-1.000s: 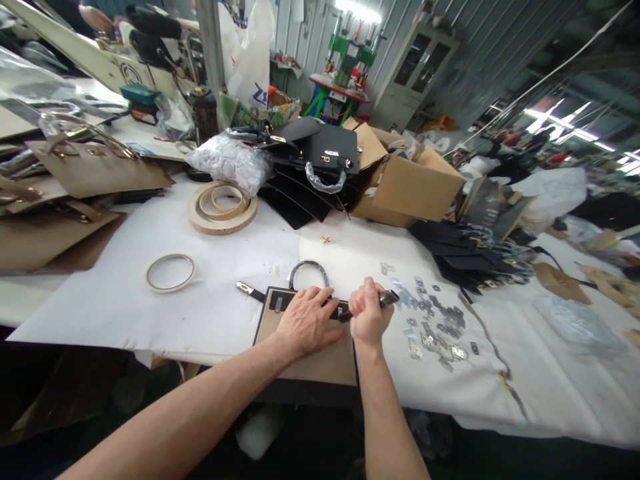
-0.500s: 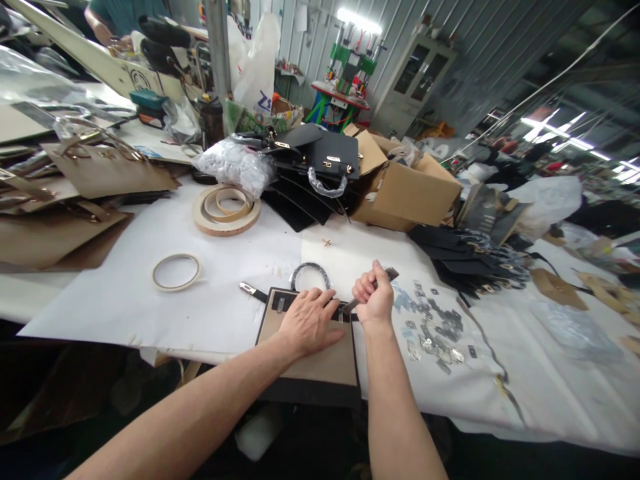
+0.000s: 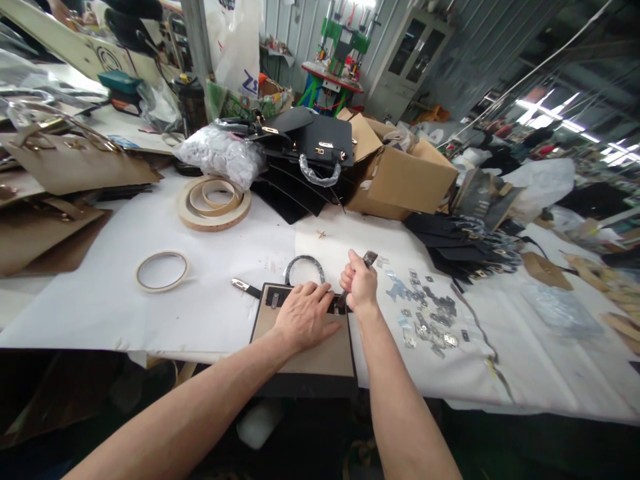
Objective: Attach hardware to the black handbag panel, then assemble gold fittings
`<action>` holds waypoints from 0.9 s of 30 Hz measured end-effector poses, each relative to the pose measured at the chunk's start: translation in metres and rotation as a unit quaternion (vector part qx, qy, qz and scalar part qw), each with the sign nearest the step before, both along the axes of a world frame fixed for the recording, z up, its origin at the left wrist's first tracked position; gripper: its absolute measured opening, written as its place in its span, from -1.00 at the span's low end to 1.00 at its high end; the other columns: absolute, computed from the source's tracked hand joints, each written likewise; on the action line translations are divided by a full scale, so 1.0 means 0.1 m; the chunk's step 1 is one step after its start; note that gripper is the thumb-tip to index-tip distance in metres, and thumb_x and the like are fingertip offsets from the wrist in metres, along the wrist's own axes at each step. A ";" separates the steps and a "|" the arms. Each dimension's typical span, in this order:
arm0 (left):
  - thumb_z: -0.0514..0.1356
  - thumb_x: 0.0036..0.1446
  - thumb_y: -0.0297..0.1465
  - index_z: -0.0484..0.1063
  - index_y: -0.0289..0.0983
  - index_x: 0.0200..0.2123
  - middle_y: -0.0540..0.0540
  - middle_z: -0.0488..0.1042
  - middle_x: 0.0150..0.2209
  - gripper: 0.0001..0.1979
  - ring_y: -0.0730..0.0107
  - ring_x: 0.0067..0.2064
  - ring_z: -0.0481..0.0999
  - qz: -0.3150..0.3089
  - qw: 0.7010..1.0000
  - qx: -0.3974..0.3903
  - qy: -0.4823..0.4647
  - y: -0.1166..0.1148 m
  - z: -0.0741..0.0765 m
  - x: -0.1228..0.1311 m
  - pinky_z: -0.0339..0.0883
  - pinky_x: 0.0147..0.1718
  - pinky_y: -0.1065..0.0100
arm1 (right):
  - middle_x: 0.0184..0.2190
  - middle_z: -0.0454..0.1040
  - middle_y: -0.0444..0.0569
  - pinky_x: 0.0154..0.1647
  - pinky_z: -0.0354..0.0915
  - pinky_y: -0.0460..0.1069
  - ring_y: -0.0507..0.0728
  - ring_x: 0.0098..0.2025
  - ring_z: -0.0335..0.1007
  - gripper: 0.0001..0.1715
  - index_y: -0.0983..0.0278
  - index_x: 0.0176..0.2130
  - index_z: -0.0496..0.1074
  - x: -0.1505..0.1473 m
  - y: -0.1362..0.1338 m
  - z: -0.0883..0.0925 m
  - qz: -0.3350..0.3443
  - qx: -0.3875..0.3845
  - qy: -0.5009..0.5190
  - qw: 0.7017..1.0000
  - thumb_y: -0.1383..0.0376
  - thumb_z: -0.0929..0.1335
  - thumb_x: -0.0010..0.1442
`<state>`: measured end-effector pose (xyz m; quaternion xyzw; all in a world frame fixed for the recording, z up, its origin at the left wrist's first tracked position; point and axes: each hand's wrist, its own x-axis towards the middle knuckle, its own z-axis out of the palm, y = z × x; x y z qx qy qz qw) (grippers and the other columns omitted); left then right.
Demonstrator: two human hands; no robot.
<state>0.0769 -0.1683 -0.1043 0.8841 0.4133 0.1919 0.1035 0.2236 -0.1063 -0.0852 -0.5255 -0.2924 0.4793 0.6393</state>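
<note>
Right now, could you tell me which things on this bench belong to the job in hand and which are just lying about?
In hand:
- left hand pressing the tan bag panel
- right hand gripping the black strap
- small metal fittings beside it

Lying about:
- tape ring
- stacked tape rolls
- cardboard box
- finished black bag

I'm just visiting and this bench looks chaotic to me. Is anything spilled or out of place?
Mostly the small metal fittings: they lie scattered loose on the white table cover, right of the right hand. The cardboard box behind also sits tipped with its flaps open.
</note>
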 end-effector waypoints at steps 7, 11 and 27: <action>0.25 0.22 -0.03 0.41 -0.23 0.11 -0.16 0.41 0.23 -0.48 0.00 0.11 0.37 -0.012 1.000 -0.010 0.006 0.02 0.01 -0.02 0.23 0.06 0.03 | -0.73 0.04 -0.37 -0.71 -0.05 -0.13 -0.11 -0.72 -0.07 -0.40 0.19 -0.56 0.10 -0.12 -0.36 -0.11 -0.048 0.130 -0.118 0.983 0.02 0.46 0.22; 0.25 0.21 -0.02 0.40 -0.23 0.14 -0.17 0.39 0.26 -0.45 -0.01 0.15 0.35 -0.010 1.000 -0.007 0.006 0.01 -0.01 -0.01 0.21 0.11 0.02 | -0.73 -0.03 -0.39 -0.72 -0.10 -0.14 -0.12 -0.72 -0.16 -0.38 0.19 -0.56 0.06 -0.10 -0.43 -0.07 -0.052 0.177 -0.081 0.980 0.02 0.45 0.25; 0.23 0.21 0.01 0.38 -0.23 0.18 -0.15 0.40 0.27 -0.40 0.01 0.16 0.36 0.003 1.000 -0.004 -0.001 -0.01 0.01 -0.03 0.24 0.13 0.02 | -0.72 -0.02 -0.39 -0.71 -0.10 -0.14 -0.12 -0.73 -0.17 -0.44 0.19 -0.54 0.07 -0.13 -0.56 0.11 -0.084 0.235 -0.064 0.966 0.17 0.42 0.32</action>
